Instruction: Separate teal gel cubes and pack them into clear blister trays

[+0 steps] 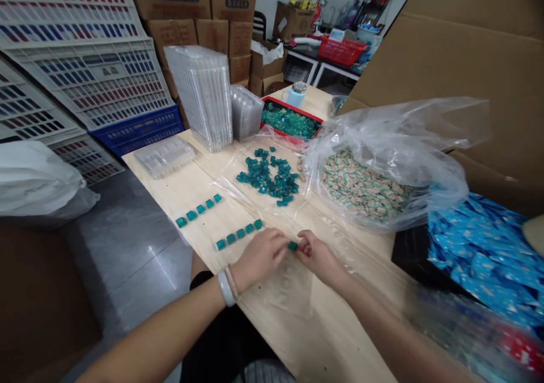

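A small dark green square piece [292, 246] sits between my two hands. My right hand [317, 255] pinches at its right side with thumb and finger. From the left comes my left hand [263, 254], its fingers bunched close by; whether they hold anything is hidden. Beside my left hand runs a row of green squares [240, 233], spaced apart on the table. A second such row [200, 209] lies farther left. Beyond my hands, a loose pile of green squares [272, 173] rests on a clear plastic sheet [232, 170].
A clear bag [425, 145] of beige-and-green pieces stands right of the pile. Behind are a red tray [293, 139] of green pieces, tall stacked clear plastic trays [204, 99] and a cup [296, 95]. Blue packets [480, 252] fill a black box at right. White crates [102, 77] stand left.
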Demonstrator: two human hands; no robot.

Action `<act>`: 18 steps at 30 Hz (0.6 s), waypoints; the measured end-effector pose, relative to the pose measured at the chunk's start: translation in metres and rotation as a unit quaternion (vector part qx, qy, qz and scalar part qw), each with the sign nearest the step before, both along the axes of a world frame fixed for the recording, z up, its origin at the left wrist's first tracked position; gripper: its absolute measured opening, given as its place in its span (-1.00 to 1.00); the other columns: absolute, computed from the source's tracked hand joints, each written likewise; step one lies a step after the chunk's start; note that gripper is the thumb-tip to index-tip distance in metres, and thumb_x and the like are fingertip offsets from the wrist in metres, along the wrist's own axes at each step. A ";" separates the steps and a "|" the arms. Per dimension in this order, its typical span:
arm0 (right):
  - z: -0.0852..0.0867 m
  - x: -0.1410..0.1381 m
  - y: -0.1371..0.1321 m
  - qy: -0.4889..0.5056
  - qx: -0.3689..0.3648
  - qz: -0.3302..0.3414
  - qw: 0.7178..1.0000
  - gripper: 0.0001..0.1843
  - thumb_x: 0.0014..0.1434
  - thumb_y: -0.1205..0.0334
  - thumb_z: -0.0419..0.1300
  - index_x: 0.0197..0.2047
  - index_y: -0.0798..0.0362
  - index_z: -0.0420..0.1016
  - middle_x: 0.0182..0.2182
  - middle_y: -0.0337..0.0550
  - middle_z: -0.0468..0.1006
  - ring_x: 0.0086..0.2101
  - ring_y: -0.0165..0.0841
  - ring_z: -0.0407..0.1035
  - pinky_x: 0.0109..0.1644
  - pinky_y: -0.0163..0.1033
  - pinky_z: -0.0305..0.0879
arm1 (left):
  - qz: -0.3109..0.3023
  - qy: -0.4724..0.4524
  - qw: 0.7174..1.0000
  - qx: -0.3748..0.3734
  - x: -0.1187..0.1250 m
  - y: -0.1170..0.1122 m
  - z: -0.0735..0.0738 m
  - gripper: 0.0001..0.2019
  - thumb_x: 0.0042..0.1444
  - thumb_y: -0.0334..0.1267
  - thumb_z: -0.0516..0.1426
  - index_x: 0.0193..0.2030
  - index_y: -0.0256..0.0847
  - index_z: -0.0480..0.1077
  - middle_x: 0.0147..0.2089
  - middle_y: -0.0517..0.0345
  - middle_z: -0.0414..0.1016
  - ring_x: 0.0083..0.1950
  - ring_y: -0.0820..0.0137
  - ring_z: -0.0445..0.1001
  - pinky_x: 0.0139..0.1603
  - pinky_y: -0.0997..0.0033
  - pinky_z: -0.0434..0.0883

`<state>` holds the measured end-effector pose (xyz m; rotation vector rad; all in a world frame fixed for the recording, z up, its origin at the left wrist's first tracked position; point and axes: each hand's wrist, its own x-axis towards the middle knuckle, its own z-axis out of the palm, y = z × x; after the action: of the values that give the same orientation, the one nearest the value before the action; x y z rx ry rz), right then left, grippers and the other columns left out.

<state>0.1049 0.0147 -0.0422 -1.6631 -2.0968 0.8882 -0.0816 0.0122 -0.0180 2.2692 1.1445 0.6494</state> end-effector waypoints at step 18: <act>0.040 -0.016 0.010 0.133 0.154 0.029 0.979 -0.81 0.09 0.30 0.05 -0.19 0.01 0.38 -0.31 -0.10 0.43 -0.28 -0.34 0.33 -0.21 -0.21 0.30 | 0.028 -0.369 0.754 -0.542 0.019 0.040 0.003 -0.66 -0.04 0.00 0.07 -0.46 -0.31 0.26 -0.57 0.27 0.18 -0.59 0.61 0.15 -0.54 0.57 0.13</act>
<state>0.0888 0.0249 -0.0020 -1.2587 -1.9863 0.7134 -0.0622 0.0524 -0.0153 0.8419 0.8085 0.5760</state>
